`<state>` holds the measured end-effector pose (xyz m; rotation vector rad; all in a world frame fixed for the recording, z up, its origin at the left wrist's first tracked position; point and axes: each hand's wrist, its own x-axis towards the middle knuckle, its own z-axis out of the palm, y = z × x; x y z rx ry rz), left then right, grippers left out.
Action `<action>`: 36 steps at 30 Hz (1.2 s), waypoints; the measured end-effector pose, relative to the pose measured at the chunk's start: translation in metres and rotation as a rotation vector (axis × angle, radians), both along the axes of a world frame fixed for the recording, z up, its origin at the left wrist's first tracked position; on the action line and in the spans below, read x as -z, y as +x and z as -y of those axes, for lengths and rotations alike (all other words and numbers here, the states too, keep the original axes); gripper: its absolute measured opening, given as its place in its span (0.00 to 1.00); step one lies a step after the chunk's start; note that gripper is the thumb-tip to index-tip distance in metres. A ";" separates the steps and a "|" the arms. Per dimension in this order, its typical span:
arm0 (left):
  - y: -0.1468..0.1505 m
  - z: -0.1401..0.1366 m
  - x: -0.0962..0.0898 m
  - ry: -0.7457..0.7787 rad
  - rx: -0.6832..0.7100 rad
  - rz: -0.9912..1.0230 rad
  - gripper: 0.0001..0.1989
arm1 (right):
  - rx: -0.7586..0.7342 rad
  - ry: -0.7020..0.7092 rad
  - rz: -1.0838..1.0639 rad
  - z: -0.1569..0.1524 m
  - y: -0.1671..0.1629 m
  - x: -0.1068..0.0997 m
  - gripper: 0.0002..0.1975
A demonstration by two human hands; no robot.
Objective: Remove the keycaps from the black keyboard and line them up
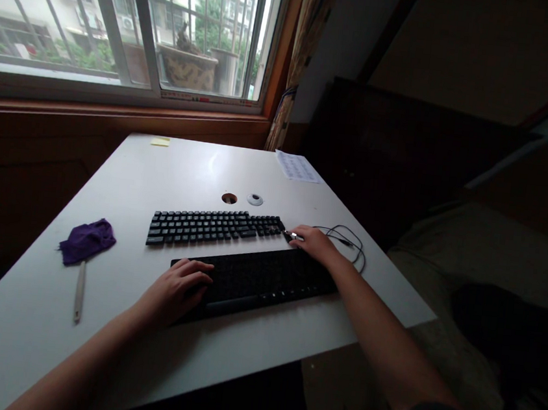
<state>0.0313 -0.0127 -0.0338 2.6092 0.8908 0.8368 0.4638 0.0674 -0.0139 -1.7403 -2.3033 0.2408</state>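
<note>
A black keyboard base (251, 279), its key area looking bare of keycaps, lies slightly slanted near the table's front edge. My left hand (186, 284) is over its left end, fingers bent and close together on the top; its underside is hidden. Behind the base, black keycaps (198, 226) are laid out in rows like a keyboard. At the right end of those rows, my right hand (313, 242) pinches a small silver-coloured piece (295, 236), too small to name. The right forearm passes over the base's right end.
A purple cloth (88, 241) with a pale handle (79, 292) lies at the left of the white table (117, 345). A black cable (360, 243) coils at the right. Farther back are a round hole (229, 198), its cover (255, 199), printed paper (298, 167) and a yellow note (160, 141).
</note>
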 end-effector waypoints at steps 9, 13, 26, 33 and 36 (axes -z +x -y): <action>0.000 0.000 0.001 0.002 0.002 -0.002 0.10 | 0.017 0.029 -0.003 0.000 -0.004 0.002 0.14; 0.000 0.000 0.000 -0.015 -0.001 -0.007 0.10 | 0.005 0.034 -0.003 -0.001 -0.005 0.003 0.13; 0.000 0.000 0.002 0.003 -0.001 -0.003 0.09 | 0.008 0.041 -0.010 -0.003 -0.007 0.005 0.15; 0.001 0.001 0.000 0.002 -0.001 -0.002 0.09 | 0.015 0.053 -0.016 -0.004 -0.004 0.007 0.14; 0.001 0.001 0.000 -0.002 -0.002 0.004 0.09 | 0.003 0.053 -0.015 -0.003 -0.004 0.006 0.14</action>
